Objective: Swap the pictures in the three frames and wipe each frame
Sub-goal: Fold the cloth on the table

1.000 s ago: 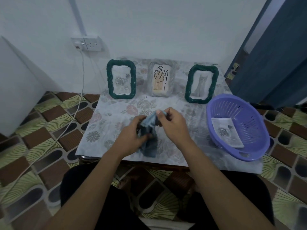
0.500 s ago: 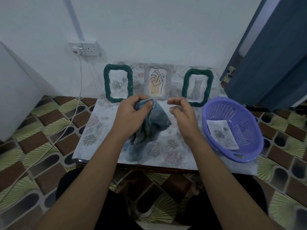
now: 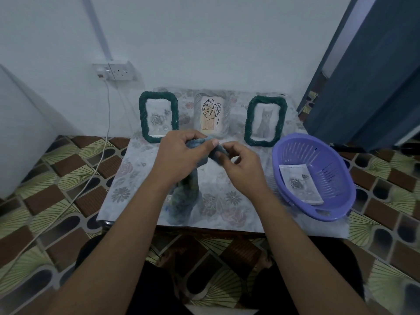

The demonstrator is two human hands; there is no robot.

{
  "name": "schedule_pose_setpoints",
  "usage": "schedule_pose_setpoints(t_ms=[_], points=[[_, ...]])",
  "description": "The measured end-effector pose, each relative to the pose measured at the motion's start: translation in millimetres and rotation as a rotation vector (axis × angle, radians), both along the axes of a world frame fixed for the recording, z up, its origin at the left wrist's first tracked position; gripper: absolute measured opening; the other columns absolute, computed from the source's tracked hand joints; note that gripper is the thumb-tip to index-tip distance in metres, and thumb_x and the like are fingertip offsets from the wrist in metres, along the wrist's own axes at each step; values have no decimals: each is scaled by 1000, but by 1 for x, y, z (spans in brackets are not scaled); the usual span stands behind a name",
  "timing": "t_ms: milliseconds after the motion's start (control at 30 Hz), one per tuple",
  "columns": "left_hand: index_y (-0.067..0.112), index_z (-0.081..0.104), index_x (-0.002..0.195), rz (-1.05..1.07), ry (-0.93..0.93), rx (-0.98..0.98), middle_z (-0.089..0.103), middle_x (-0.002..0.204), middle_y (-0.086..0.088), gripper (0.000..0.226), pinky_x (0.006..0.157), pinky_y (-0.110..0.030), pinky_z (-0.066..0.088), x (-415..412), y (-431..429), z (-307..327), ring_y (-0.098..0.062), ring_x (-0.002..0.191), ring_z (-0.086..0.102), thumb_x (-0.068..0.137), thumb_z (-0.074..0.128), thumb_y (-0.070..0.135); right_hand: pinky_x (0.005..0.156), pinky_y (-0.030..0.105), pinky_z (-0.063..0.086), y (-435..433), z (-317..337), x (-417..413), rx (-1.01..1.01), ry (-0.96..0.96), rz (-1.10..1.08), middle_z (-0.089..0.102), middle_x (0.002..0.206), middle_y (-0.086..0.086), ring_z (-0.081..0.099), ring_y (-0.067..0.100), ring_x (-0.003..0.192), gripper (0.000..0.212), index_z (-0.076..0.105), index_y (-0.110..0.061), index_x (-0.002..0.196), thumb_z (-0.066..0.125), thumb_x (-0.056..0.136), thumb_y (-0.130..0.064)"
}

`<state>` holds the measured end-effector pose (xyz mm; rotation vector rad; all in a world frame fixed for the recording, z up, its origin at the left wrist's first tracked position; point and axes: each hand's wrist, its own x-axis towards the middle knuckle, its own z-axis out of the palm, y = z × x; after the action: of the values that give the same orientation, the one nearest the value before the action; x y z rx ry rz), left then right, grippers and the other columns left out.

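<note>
Three frames stand upright at the back of the low table (image 3: 127,178). The left green frame (image 3: 158,119) shows roses, the middle silver frame (image 3: 211,114) a leaf drawing, the right green frame (image 3: 265,120) a cat. My left hand (image 3: 179,158) grips the top of a blue-grey cloth (image 3: 186,198), which hangs down to the tabletop. My right hand (image 3: 243,169) pinches the cloth's upper edge beside my left thumb. Both hands hover in front of the middle frame without touching it.
A purple plastic basket (image 3: 341,178) sits at the table's right end with a rose picture (image 3: 300,185) lying inside. A wall socket (image 3: 113,71) with a white cable (image 3: 100,153) is at the back left. A blue door (image 3: 375,76) stands at the right. Patterned floor surrounds the table.
Both hands lifted the cloth up and away from me, toward the frames. My right hand let go of it half a second ago and has now pinched its top edge again.
</note>
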<state>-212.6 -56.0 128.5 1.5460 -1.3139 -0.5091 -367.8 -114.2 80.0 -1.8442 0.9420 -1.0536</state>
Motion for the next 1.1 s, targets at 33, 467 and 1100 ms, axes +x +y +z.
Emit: schedule_pose_setpoints(t_ms=[33,467,1100], points=[[21,77,79,-15,4,-3,72,71,3,14,56,-17,48,3,0,-1,-3,62,61,82,78,34,60,15,39,-2,0,-1,5,-9,-33,64,79,-12,54,3,71,3,70,-20,90,69,92,-23],[21,71,113,49,-322,157,65,96,10,31,77,-7,41,31,8,-39,-4,89,56,87,63,5,65,27,47,-16,25,-21,89,-317,-233,55,71,-5,49,7,67,19,59,-16,82,58,100,-22],[23,72,103,370,-64,148,71,90,0,14,71,-43,58,54,-3,-80,-25,73,69,95,62,30,51,19,26,-27,8,-34,139,-329,-436,30,62,-6,28,4,51,26,49,-20,77,53,102,-26]])
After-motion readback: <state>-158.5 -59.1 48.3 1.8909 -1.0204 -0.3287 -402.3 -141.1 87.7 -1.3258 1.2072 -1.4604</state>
